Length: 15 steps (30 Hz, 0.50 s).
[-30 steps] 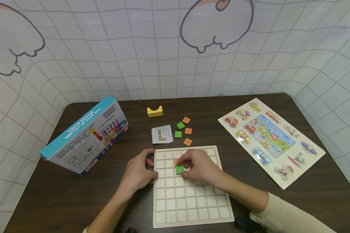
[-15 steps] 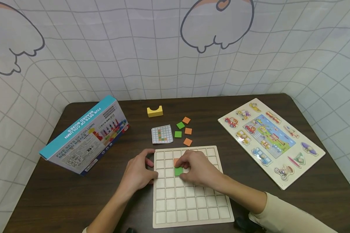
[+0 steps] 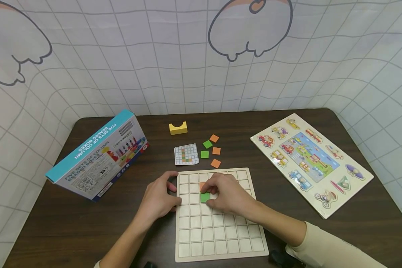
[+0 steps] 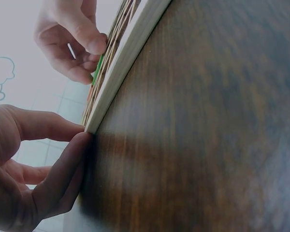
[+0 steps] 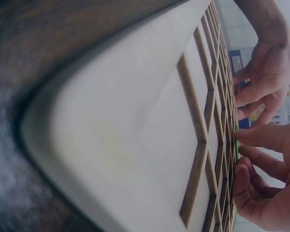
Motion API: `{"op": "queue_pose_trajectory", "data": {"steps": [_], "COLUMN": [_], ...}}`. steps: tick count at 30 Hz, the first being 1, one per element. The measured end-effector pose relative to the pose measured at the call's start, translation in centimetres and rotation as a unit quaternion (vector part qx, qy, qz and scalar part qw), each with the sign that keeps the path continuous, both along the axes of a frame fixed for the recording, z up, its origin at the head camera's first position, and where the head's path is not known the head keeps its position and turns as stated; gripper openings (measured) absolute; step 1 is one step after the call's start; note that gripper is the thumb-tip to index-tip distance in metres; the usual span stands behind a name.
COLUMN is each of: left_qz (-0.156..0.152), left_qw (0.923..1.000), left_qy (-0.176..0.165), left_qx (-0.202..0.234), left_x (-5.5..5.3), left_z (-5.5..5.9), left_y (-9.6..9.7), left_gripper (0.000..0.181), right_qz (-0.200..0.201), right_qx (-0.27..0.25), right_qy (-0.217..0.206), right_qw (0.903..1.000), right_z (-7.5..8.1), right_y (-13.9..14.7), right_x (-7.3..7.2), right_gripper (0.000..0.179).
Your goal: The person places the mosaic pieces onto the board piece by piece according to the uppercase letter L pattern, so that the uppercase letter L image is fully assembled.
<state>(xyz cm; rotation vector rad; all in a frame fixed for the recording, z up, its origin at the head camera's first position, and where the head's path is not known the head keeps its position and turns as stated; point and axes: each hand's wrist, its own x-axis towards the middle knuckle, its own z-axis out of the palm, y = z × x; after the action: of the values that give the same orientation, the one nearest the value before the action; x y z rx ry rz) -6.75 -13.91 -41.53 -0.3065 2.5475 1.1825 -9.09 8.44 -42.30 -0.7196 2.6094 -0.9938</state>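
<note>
Head: we see a pale, wood-look grid board (image 3: 222,253) with rounded corners and raised ribs making square cells, flat on a dark wood-grain bench (image 3: 67,230). Left hand (image 3: 158,196) is at the board's 10 o'clock edge, thumb on the rim. Right hand (image 3: 229,191) reaches in from 4 o'clock; its thumb and index pinch a flat green tile (image 3: 205,197), at 11 o'clock from board centre. An orange tile (image 3: 201,186) shows at 12 o'clock of it, partly covered by the fingers. Beyond the board, toward 12, lie loose green tiles (image 3: 204,154) and loose orange tiles (image 3: 216,150), thin matte squares. Grid-printed card (image 3: 186,154) at 11, yellow scooped block (image 3: 178,128) past it. Glossy carton (image 3: 100,160) at 10, picture puzzle (image 3: 309,156) at 2, wavy gridded cloth behind (image 3: 201,82).

Left wrist: board is edge-on, smooth thick side. At 8 o'clock the left hand's fingers close on that edge, gap nil. At 11 the right hand's fingertips touch the green tile's edge; we can't tell if it's fully seated.

Right wrist: blurred rounded corner up close, brown-sided ribs. Right hand at 4 o'clock, fingers nearly together, green sliver between. Left hand at 2.
</note>
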Motion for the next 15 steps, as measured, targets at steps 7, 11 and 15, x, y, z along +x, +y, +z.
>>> {"op": "queue_pose_trajectory", "data": {"steps": [7, 11, 15], "left_qz": [0.000, 0.002, 0.004], "left_qw": [1.0000, 1.0000, 0.9999], "left_qy": [-0.003, -0.008, -0.009], "left_qx": [-0.003, -0.004, -0.004], "left_x": [-0.05, -0.08, -0.07], "left_z": [0.02, -0.01, 0.00], "left_y": [0.01, 0.02, 0.04], "left_gripper": [0.076, 0.076, 0.076], "right_qz": [0.003, 0.004, 0.007], "right_qx": [-0.002, -0.005, -0.014], "right_qy": [0.000, 0.002, -0.003], "right_qw": [1.0000, 1.0000, 0.9999], "right_z": [0.04, 0.03, 0.07], "right_y": [0.06, 0.15, 0.25], "right_x": [-0.06, -0.13, -0.23], "right_gripper": [0.024, 0.023, 0.023]}}
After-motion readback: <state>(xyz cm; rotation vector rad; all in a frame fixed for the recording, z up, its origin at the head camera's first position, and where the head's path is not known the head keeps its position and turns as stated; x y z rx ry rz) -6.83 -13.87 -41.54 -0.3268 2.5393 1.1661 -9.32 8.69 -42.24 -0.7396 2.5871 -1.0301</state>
